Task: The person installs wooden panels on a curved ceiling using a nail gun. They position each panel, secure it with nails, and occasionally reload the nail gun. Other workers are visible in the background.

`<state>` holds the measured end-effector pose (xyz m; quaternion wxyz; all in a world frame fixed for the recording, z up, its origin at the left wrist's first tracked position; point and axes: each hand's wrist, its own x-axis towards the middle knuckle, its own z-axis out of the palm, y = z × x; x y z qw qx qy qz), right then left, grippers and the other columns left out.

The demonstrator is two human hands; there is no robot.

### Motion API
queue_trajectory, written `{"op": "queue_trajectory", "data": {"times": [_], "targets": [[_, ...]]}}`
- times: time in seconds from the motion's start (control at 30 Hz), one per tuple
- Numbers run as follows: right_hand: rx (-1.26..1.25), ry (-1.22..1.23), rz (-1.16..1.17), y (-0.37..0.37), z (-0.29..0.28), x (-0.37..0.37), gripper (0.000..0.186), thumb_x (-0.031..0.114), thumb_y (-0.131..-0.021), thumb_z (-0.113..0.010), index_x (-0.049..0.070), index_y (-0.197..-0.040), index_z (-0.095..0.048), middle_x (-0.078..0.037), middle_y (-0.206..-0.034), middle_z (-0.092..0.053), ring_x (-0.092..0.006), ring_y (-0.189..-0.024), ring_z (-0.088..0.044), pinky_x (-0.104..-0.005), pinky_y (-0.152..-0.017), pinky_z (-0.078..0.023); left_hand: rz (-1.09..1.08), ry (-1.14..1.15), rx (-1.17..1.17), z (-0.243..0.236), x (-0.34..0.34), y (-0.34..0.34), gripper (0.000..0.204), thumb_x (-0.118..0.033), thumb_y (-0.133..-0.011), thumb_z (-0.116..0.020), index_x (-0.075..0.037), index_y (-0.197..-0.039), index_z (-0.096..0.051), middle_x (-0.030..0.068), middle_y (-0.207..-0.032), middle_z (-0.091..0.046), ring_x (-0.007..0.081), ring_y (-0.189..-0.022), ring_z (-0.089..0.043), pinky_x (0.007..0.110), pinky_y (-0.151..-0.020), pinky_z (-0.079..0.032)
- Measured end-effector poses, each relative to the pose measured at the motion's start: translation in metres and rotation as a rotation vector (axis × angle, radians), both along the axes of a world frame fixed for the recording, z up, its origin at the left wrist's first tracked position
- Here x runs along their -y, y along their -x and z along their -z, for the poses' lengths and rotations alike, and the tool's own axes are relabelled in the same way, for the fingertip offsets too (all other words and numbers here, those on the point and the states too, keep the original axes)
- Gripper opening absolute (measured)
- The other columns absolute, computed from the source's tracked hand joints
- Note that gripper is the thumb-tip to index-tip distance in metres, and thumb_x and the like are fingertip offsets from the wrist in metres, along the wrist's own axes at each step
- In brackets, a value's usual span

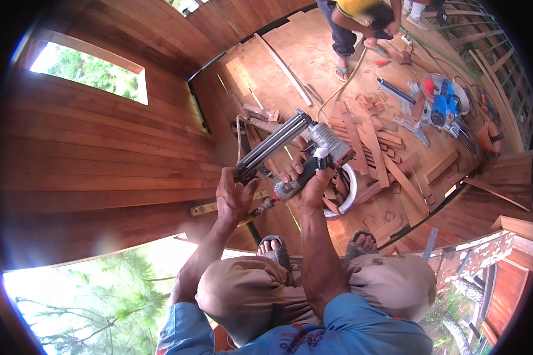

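Note:
A pneumatic nail gun (331,144) with tape wrapped round its body is held above my knees, its long grey magazine slanting down to the left. My right hand (310,188) is closed round its handle. My left hand (234,194) grips the lower left end of the magazine, with thumb and fingers partly hidden. An air hose fitting (266,205) hangs from the handle's end between my hands. Just beyond my right hand is a white-rimmed bucket (352,188) with wood offcuts in it.
Wood strips (373,148) lie heaped on the plywood floor beyond the bucket. A blue mitre saw (441,103) stands at right. Another person (361,26) bends at the far side, near a hose (343,86). A plank wall (112,154) with a window opening rises at left; a yellow level (204,209) lies nearby.

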<state>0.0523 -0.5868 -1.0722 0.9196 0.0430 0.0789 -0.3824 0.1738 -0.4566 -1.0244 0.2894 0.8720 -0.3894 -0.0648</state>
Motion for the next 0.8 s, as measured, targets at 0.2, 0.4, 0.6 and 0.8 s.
{"op": "queue_trajectory", "data": {"times": [0.2, 0.4, 0.6, 0.8], "targets": [[-0.147, 0.026, -0.081, -0.014, 0.007, -0.009, 0.06, 0.052, -0.096, -0.047, 0.01, -0.139, -0.048, 0.001, -0.065, -0.043, -0.0127, -0.054, -0.043, -0.0307, -0.054, -0.043, 0.015, 0.062, -0.157, 0.001, -0.021, -0.011, 0.044, -0.026, -0.077, -0.081, -0.001, -0.103, -0.055, 0.0158, -0.088, -0.066, 0.0327, -0.078, -0.066, 0.039, -0.07, -0.052], [-0.061, 0.061, -0.172, 0.016, 0.047, 0.01, 0.049, 0.054, -0.096, -0.046, 0.006, -0.083, -0.05, 0.0, -0.066, -0.043, -0.0135, -0.056, -0.043, -0.0287, -0.054, -0.039, -0.164, 0.029, -0.317, -0.012, -0.114, -0.066, 0.033, -0.028, -0.081, -0.076, -0.002, -0.099, -0.066, 0.0125, -0.089, -0.071, 0.0234, -0.084, -0.07, 0.034, -0.074, -0.054], [-0.104, 0.326, -0.219, 0.015, 0.039, 0.02, 0.07, 0.047, -0.097, -0.048, -0.006, -0.142, -0.037, -0.002, -0.071, -0.04, -0.0123, -0.061, -0.041, -0.0286, -0.061, -0.041, -0.74, -0.256, -0.083, 0.042, -0.313, -0.053, 0.032, -0.026, -0.081, -0.074, 0.0, -0.1, -0.066, 0.014, -0.088, -0.07, 0.0274, -0.081, -0.069, 0.037, -0.072, -0.054], [-0.167, 0.461, -0.248, 0.003, 0.029, 0.016, 0.071, 0.044, -0.1, -0.044, -0.007, -0.146, -0.029, -0.002, -0.071, -0.04, -0.0118, -0.06, -0.041, -0.0276, -0.06, -0.041, -1.081, -0.351, -0.258, 0.13, -0.406, 0.049, 0.034, -0.022, -0.076, -0.076, 0.006, -0.089, -0.061, 0.0205, -0.085, -0.066, 0.0296, -0.081, -0.065, 0.038, -0.072, -0.052]]}}
